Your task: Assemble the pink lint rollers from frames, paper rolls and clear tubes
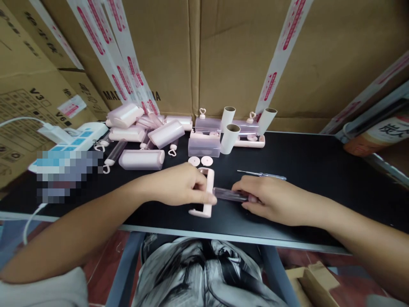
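My left hand (182, 185) is closed on a pale pink plastic frame (208, 204) with two short end arms, low over the black table. In my right hand (270, 198) is a clear purplish tube (228, 195), lying sideways, its left end at the frame's long side. Whether the two parts are joined I cannot tell. Just behind them lie two pink discs (206, 161) and a clear purple curved cover (204, 147). A thin screwdriver (265, 175) rests right behind my right hand.
Several pink rollers (142, 160) are heaped at the back left, beside a white power strip (72, 147) with a cable. Three white cardboard tubes (230, 140) stand near the back. Large cartons (236, 55) wall off the rear. A labelled bottle (380, 134) is at the right.
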The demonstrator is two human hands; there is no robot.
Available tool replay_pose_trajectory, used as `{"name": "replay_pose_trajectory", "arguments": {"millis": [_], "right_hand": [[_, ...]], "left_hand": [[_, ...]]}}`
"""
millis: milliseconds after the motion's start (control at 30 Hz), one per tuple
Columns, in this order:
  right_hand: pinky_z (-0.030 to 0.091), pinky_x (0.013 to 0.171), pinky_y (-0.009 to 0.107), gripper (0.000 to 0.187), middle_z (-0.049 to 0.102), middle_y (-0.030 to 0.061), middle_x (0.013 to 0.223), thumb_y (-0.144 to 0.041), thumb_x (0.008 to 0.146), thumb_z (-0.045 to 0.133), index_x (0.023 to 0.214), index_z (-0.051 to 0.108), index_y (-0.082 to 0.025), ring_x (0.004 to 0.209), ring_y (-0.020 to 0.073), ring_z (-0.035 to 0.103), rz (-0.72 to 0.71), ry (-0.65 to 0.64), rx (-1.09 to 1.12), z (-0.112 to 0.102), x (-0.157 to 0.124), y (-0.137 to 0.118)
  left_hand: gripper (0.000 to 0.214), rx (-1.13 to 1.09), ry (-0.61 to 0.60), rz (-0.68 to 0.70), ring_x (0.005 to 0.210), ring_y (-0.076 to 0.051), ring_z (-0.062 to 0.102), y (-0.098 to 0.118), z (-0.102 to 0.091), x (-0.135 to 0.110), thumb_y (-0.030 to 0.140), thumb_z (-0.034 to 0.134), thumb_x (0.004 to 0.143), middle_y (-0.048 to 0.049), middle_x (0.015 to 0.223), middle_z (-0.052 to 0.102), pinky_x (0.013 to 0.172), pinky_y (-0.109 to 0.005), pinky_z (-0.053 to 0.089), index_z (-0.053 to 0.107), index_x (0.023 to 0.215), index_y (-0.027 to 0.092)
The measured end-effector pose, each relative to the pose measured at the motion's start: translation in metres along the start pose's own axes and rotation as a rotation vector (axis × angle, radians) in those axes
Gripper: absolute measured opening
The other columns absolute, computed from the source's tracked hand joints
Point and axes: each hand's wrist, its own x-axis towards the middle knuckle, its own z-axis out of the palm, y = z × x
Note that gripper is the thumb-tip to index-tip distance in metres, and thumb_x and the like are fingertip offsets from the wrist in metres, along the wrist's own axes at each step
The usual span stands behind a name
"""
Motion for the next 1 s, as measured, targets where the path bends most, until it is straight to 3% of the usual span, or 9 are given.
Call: {"name": "replay_pose_trajectory", "arguments": {"millis": [133, 200, 267, 333, 433, 533, 667, 767, 1000], "right_hand": [[0.045, 0.076, 0.029, 0.025, 0.060, 0.0048, 0.105, -0.027, 0.103, 0.055, 0.127, 0.062, -0.024, 0.082, 0.0158, 0.059, -0.096, 0.083, 0.131, -0.008, -0.004, 0.013], [0.045, 0.076, 0.028, 0.025, 0.058, 0.0031, 0.101, -0.032, 0.104, 0.058, 0.126, 0.062, -0.024, 0.082, 0.0153, 0.056, -0.115, 0.127, 0.226, -0.008, -0.007, 0.015], [0.044, 0.074, 0.027, 0.024, 0.057, 0.0015, 0.096, -0.038, 0.103, 0.061, 0.121, 0.063, -0.022, 0.080, 0.0146, 0.053, -0.123, 0.124, 0.373, -0.006, -0.008, 0.013], [0.044, 0.071, 0.026, 0.027, 0.057, 0.0008, 0.093, -0.043, 0.101, 0.064, 0.115, 0.063, -0.020, 0.078, 0.0138, 0.051, -0.136, 0.051, 0.547, -0.002, -0.007, 0.010], [0.046, 0.071, 0.025, 0.039, 0.062, 0.0032, 0.098, -0.052, 0.099, 0.066, 0.116, 0.062, -0.017, 0.080, 0.0135, 0.053, -0.178, -0.167, 0.771, 0.002, -0.002, 0.007], [0.049, 0.067, 0.025, 0.053, 0.067, 0.0071, 0.106, -0.058, 0.100, 0.062, 0.133, 0.059, -0.017, 0.073, 0.0117, 0.058, -0.186, -0.288, 0.979, 0.004, 0.001, 0.014], [0.047, 0.053, 0.022, 0.051, 0.074, 0.0078, 0.093, -0.060, 0.103, 0.057, 0.124, 0.064, -0.014, 0.055, 0.0101, 0.062, -0.127, -0.181, 1.265, 0.007, 0.003, 0.032], [0.045, 0.045, 0.020, 0.048, 0.072, 0.0033, 0.073, -0.061, 0.099, 0.064, 0.109, 0.068, -0.013, 0.044, 0.0084, 0.056, -0.066, -0.188, 1.371, 0.011, 0.005, 0.038], [0.047, 0.042, 0.021, 0.040, 0.060, -0.0053, 0.061, -0.052, 0.093, 0.076, 0.101, 0.065, -0.015, 0.040, 0.0074, 0.049, 0.015, -0.014, 1.200, 0.012, 0.005, 0.021]], "left_hand": [[0.021, 0.194, 0.282, 0.298, 0.100, -0.020, 0.068, -0.006, -0.016, -0.011, 0.019, 0.052, 0.098, -0.0084, 0.109, 0.074, 0.090, -0.033, 0.049, 0.071, 0.107, 0.018], [0.037, 0.260, 0.252, 0.464, 0.127, -0.025, 0.062, -0.003, -0.016, -0.014, 0.014, 0.058, 0.092, -0.0120, 0.132, 0.070, 0.111, -0.042, 0.043, 0.065, 0.127, 0.020], [0.044, 0.322, 0.252, 0.573, 0.135, -0.029, 0.059, 0.002, -0.007, -0.014, 0.018, 0.067, 0.088, -0.0130, 0.135, 0.070, 0.121, -0.049, 0.034, 0.063, 0.132, 0.021], [0.028, 0.361, 0.309, 0.637, 0.116, -0.027, 0.069, 0.007, 0.006, -0.009, 0.022, 0.066, 0.093, -0.0111, 0.116, 0.077, 0.116, -0.048, 0.040, 0.067, 0.120, 0.020], [0.012, 0.334, 0.298, 0.648, 0.085, -0.021, 0.072, 0.006, 0.022, -0.001, 0.028, 0.063, 0.098, -0.0087, 0.090, 0.078, 0.091, -0.037, 0.053, 0.070, 0.103, 0.019], [0.014, 0.212, 0.298, 0.611, 0.086, -0.020, 0.075, -0.008, 0.022, 0.003, 0.030, 0.068, 0.095, -0.0096, 0.091, 0.079, 0.084, -0.033, 0.056, 0.071, 0.104, 0.020], [0.020, 0.063, 0.468, 0.577, 0.097, -0.021, 0.077, -0.026, 0.009, 0.003, 0.033, 0.078, 0.088, -0.0092, 0.098, 0.081, 0.094, -0.036, 0.059, 0.072, 0.104, 0.023], [0.018, 0.127, 0.492, 0.560, 0.094, -0.023, 0.077, -0.025, 0.004, 0.003, 0.037, 0.080, 0.086, -0.0089, 0.093, 0.081, 0.094, -0.039, 0.058, 0.072, 0.096, 0.024], [0.021, 0.184, 0.559, 0.526, 0.069, -0.017, 0.071, -0.011, 0.007, 0.001, 0.039, 0.079, 0.086, -0.0046, 0.075, 0.076, 0.071, -0.029, 0.056, 0.075, 0.092, 0.020]]}}
